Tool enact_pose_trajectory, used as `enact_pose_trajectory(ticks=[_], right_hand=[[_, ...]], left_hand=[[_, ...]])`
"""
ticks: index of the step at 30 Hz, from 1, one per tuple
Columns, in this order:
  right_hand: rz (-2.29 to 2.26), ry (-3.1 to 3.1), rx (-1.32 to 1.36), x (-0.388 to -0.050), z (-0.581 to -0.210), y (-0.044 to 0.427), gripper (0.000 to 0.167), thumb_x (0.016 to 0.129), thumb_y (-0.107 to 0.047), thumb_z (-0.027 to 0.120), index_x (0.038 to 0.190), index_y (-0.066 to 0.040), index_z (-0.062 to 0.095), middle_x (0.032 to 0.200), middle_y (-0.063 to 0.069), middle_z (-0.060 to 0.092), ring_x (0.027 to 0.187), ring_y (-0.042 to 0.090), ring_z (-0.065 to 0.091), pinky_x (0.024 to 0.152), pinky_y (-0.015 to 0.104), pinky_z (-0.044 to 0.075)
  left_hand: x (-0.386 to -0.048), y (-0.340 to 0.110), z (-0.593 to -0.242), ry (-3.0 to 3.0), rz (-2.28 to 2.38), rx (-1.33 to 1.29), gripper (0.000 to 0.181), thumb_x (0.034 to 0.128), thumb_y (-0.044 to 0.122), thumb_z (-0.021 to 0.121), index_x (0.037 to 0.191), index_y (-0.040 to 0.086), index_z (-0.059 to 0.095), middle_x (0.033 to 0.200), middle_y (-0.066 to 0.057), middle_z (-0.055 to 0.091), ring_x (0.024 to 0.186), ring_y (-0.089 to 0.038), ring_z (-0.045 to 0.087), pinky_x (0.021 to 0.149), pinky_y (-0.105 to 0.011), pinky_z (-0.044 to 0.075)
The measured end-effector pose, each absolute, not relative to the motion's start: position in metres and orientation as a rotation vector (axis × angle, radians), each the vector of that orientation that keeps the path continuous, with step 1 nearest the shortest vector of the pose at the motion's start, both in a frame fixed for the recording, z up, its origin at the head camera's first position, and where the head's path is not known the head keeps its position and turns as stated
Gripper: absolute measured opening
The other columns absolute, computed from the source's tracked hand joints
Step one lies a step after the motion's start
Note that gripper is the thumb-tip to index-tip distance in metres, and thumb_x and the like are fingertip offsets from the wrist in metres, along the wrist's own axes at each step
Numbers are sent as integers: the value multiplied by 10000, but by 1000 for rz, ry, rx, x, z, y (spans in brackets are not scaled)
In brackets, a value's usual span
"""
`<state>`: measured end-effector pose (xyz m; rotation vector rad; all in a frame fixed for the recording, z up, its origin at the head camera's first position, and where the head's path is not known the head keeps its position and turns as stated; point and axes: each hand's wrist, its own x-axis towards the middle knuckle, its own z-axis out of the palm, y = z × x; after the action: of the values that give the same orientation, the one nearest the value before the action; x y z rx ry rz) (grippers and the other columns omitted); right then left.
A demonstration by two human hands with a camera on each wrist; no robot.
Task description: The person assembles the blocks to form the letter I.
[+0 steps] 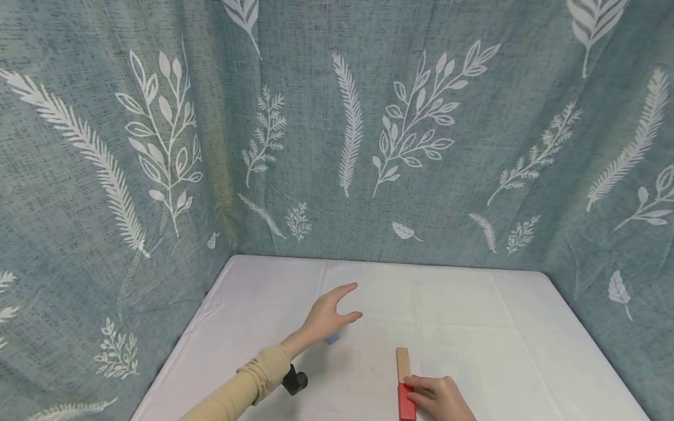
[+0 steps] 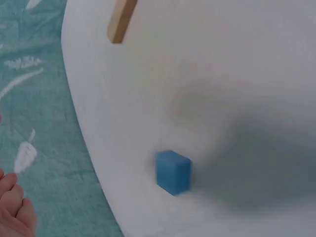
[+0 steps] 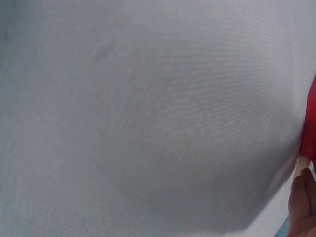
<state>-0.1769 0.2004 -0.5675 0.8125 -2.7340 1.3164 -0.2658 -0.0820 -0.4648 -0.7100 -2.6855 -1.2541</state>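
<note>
My left hand (image 1: 325,314) is held over the white table, its thumb and fingers spread apart with nothing between them. Partly hidden below it is a small blue block (image 1: 332,338); the left wrist view shows this blue block (image 2: 173,174) whole, apart from the fingers (image 2: 17,207). At the front, my right hand (image 1: 438,395) holds a red block (image 1: 406,403) near its far end. A long natural-wood block (image 1: 402,363) lies in line with the red one, end to end. In the right wrist view only an edge of the red block (image 3: 309,128) shows, beside the fingertips.
A black strap-like device (image 1: 295,380) sits at the left wrist. The white-covered table (image 1: 474,316) reaches back to a teal curtain (image 1: 316,117) with white leaf prints, which also hangs along both sides.
</note>
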Motion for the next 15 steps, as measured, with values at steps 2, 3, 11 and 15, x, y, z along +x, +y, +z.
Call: enact_pose_trajectory(ticks=[2, 3, 11, 15], right_hand=[[1327, -2746, 801, -177, -567, 200, 329, 848, -249, 692, 1076, -13, 714, 1031, 125, 725, 982, 75, 664, 762, 186, 587], [1327, -2748, 800, -177, -567, 200, 333, 848, -253, 692, 1077, -12, 713, 1031, 126, 725, 983, 79, 665, 762, 190, 588], [1323, -2820, 729, -177, -568, 201, 327, 841, -244, 699, 1087, -29, 714, 1045, 93, 727, 988, 51, 655, 779, 180, 581], [1347, -2837, 718, -178, -567, 201, 341, 844, -256, 696, 1093, -24, 710, 1052, 101, 724, 989, 70, 662, 780, 270, 604]], left_hand=[[-268, -87, -468, -2676, -1271, -644, 597, 849, 227, 705, 1373, 51, 479, 1407, -139, 503, 1304, -337, 466, 1073, -501, 421], [-268, -90, -469, -2676, -1277, -608, 593, 849, 229, 704, 1370, 49, 483, 1403, -142, 507, 1300, -339, 470, 1070, -502, 423], [-266, -107, -488, -2652, -1325, -427, 561, 841, 197, 704, 1320, -24, 514, 1357, -213, 528, 1272, -404, 472, 1060, -541, 415], [-261, -112, -498, -2671, -1356, -378, 563, 839, 204, 706, 1316, -29, 516, 1350, -220, 533, 1273, -412, 467, 1062, -549, 409]])
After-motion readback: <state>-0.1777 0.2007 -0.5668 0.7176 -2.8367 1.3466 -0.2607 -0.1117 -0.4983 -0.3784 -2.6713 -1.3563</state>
